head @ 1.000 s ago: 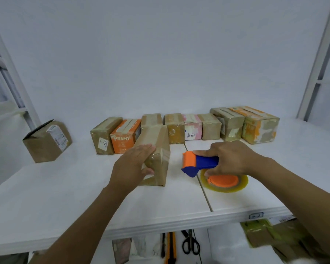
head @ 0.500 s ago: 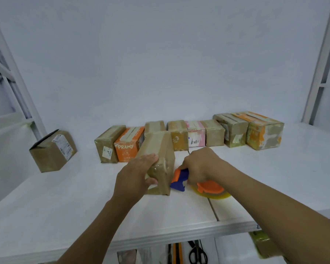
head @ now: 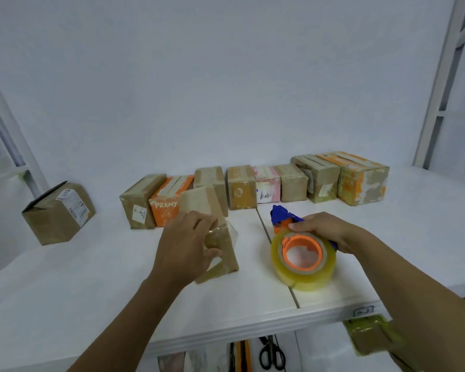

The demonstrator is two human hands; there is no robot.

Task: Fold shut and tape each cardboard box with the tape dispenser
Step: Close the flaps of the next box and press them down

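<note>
**A:** Centre of the table (head: 91, 291), and the small brown box (head: 220, 253) is standing on end. The left hand (head: 185, 245) grips it, fingers curled over the near face and thumb on the side.

**B:** And there's a flap of clear tape (head: 232, 231) lifting off its right edge, at about 2 o'clock from that hand. I'd say that's the loose end to deal with.

**A:** The tape dispenser (head: 282, 216) lies at 3 o'clock from the box, close by but not touching. The right hand (head: 330, 232) is clenched round its blue handle, and the tape roll (head: 304, 260) faces us.

**B:** The nose points off to about 11 o'clock. The box's long axis runs roughly 6 to 12, tipped a little away. My read is that the right hand is the one to travel, straight across toward 9 o'clock, with the nose swung round onto that seam.

**A:** Anything in the way?

**B:** The gap between the two looks open. The row of boxes (head: 293, 183) sits at 12 o'clock, and the nearest of them is just behind the held one.

**A:** An open box (head: 58, 213) waits at 9 o'clock, well apart.

**B:** And there are scissors (head: 271, 353) below the table edge at 5 o'clock, out of play.
</note>
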